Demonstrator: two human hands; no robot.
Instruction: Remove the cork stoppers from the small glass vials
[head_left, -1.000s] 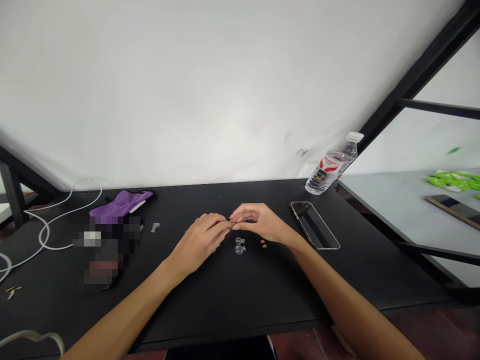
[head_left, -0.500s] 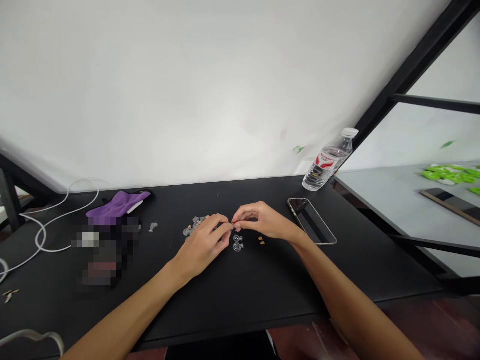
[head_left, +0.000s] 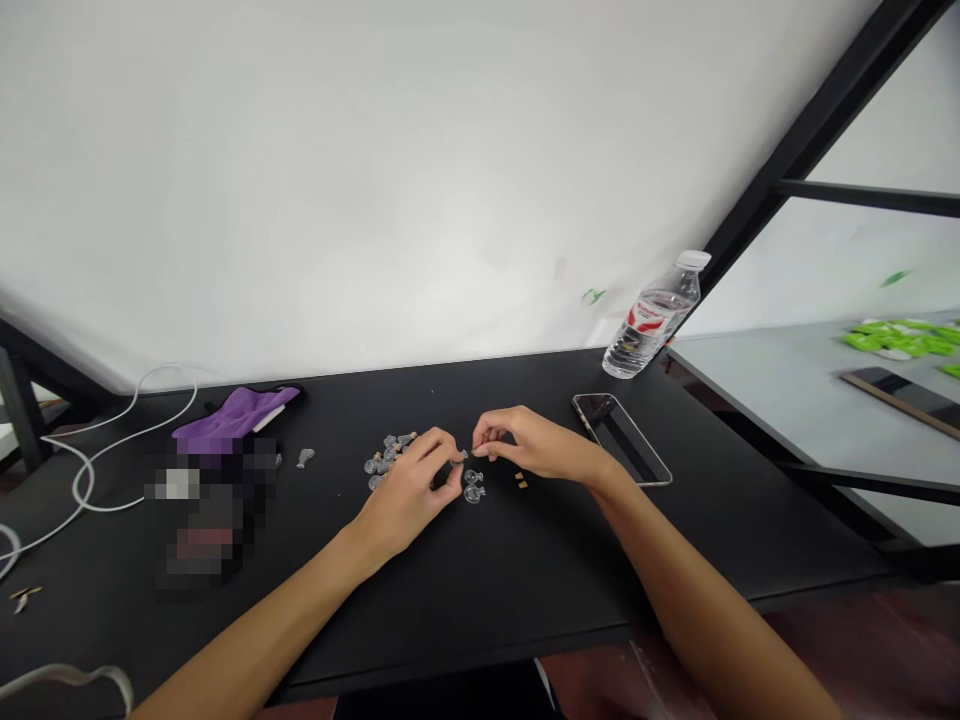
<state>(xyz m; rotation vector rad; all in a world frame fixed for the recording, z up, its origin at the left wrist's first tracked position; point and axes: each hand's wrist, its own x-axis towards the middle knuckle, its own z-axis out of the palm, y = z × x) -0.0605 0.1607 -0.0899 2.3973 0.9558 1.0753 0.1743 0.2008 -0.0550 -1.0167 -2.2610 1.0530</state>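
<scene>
Left hand [head_left: 409, 492] has a tiny clear bottle [head_left: 464, 455] pinched, left of the phone [head_left: 628, 442] — right hand [head_left: 534, 442] is curled nearer the phone, can't tell if it's gripping anything. Tan bits [head_left: 521, 481] near the phone too.

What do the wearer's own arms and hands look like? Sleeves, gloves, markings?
Left hand and right hand are both ungloved, with no rings visible. Left forearm and right forearm are bare and slender: no sleeve, watch, bracelet, cable or clear marking in view.
</scene>
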